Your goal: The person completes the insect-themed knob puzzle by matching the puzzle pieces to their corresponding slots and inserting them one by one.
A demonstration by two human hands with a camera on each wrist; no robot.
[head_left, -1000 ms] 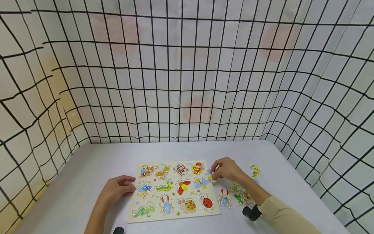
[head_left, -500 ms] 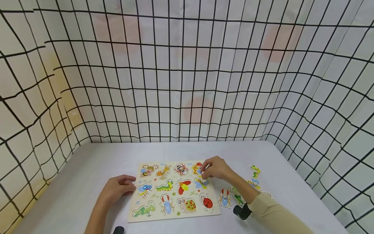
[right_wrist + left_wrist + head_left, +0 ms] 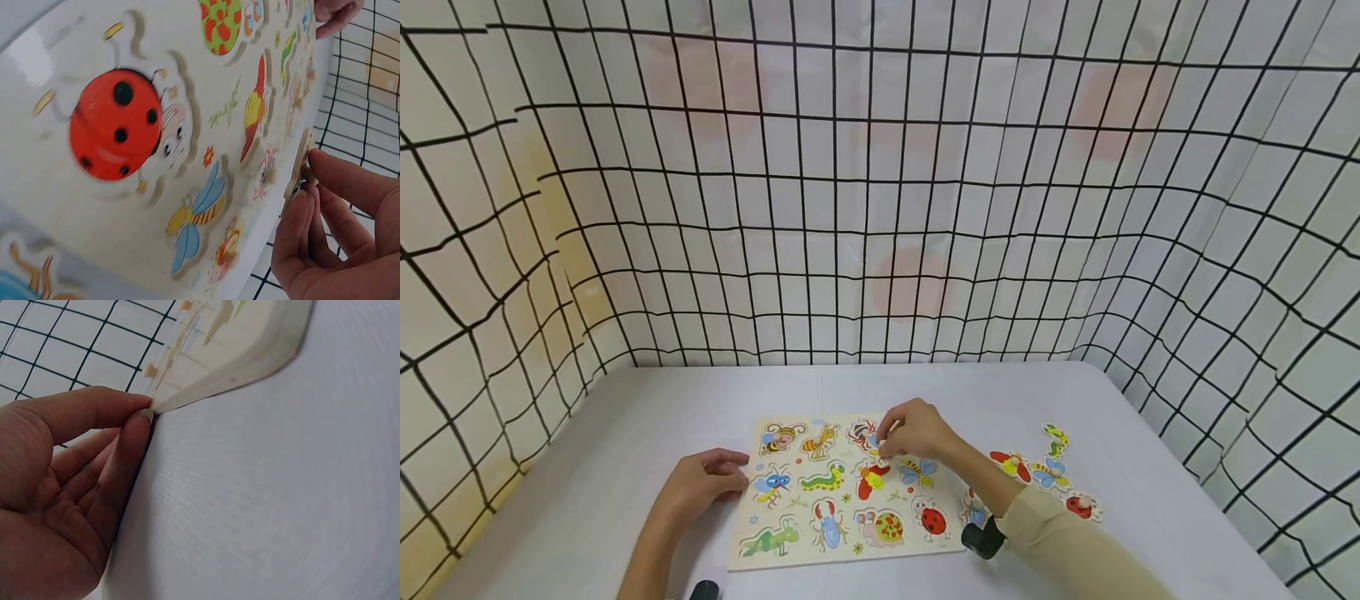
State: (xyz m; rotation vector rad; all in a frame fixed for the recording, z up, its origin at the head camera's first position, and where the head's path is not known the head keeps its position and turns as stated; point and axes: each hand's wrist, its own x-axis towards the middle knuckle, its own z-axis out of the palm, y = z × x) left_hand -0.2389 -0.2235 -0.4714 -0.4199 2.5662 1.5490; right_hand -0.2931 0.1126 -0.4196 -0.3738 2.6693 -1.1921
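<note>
A wooden insect puzzle board lies flat on the white table, with pictures in three rows. My right hand is over its back row, by the spider. Between thumb and fingers it pinches a small wooden puzzle piece, seen nearly edge-on in the right wrist view, so its picture is mostly hidden. Recessed ladybug and blue-winged bee pictures show on the board. My left hand rests at the board's left edge, its fingertips touching the rim in the left wrist view.
Loose pieces lie right of the board: a caterpillar, a red-winged bug, a blue-winged insect and a ladybug piece. My right forearm partly covers a beetle piece. Black-lined netting stands behind the table.
My right hand has carried the puzzle piece leftward from the board's right edge to near the spider. Loose pieces behind the forearm have come into view. The left hand stays put.
</note>
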